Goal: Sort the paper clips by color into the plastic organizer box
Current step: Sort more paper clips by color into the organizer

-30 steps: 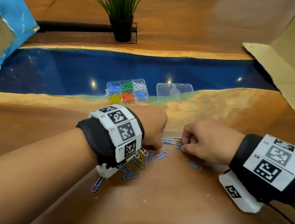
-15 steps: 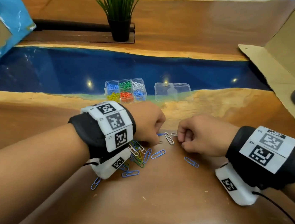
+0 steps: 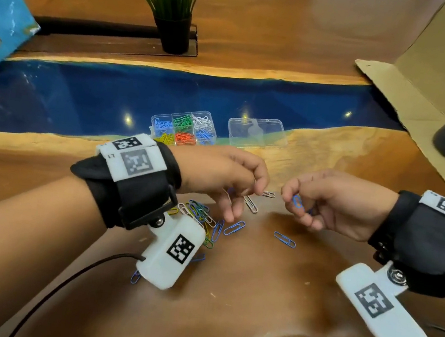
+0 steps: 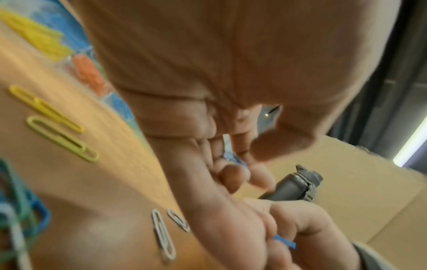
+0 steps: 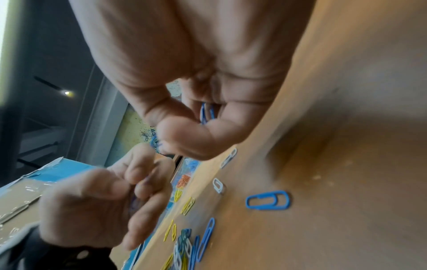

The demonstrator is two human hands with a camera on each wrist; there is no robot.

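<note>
Right grip (image 3: 332,202) pinching looped blue wire clips (image 3: 297,200), left grip (image 3: 225,180) curled, contents unclear

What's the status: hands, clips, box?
Right hand pinches blue clips; left hand curled, contents unclear. Organizer box open, part-filled by color. Loose clips on table; nothing blocking the box.

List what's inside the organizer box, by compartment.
The organizer box holds sorted clips. Back row: blue, green, white. Front row: yellow, orange-red, blue. The left hand and its wristband cover the front edge, so the front compartments show only in part.
</note>
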